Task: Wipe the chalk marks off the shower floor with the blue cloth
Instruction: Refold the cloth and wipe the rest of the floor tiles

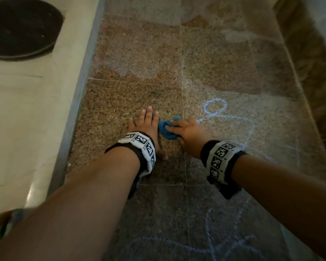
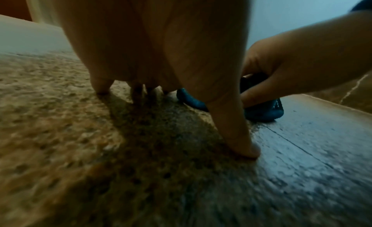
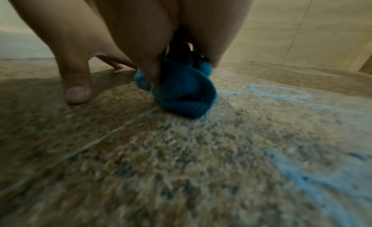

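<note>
A bunched blue cloth (image 1: 167, 131) (image 2: 263, 112) (image 3: 183, 93) lies on the speckled brown shower floor (image 1: 135, 91). My right hand (image 1: 188, 131) grips it with curled fingers and presses it down. Just left of it my left hand (image 1: 146, 123) rests flat on the floor, fingers straight and spread. Pale blue chalk marks (image 1: 215, 108) (image 3: 281, 95) loop to the right of the cloth, and more chalk lines (image 1: 211, 242) run across the darker tiles near me. A hazy smeared patch (image 1: 135, 70) shows farther off.
A grey raised curb (image 1: 77, 102) borders the shower floor on the left, with pale floor (image 1: 21, 110) and a dark round mat (image 1: 21, 27) beyond it. A brown tiled wall (image 1: 312, 76) closes the right side.
</note>
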Motion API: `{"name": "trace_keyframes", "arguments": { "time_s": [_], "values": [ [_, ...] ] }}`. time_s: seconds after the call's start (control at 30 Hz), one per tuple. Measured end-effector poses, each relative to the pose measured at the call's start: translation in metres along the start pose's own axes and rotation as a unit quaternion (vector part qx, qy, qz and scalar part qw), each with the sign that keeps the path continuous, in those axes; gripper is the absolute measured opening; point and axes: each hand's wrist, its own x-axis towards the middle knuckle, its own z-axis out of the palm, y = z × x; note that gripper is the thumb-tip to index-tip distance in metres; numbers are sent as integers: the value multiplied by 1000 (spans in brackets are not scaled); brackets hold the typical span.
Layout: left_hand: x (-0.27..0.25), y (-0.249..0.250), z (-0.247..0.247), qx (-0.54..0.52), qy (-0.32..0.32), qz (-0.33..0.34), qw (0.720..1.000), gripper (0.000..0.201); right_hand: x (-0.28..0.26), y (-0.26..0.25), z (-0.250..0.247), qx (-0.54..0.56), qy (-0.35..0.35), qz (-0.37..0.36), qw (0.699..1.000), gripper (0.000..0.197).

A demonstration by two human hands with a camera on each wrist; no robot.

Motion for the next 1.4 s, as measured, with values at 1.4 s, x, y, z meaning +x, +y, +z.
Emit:
{"name": "trace_keyframes", "arguments": {
  "time_s": [1.4],
  "values": [
    [20, 52, -13, -26, 2, -37, 999, 143, 6, 87, -27, 26, -17, -98, 995, 45]
  ]
}}
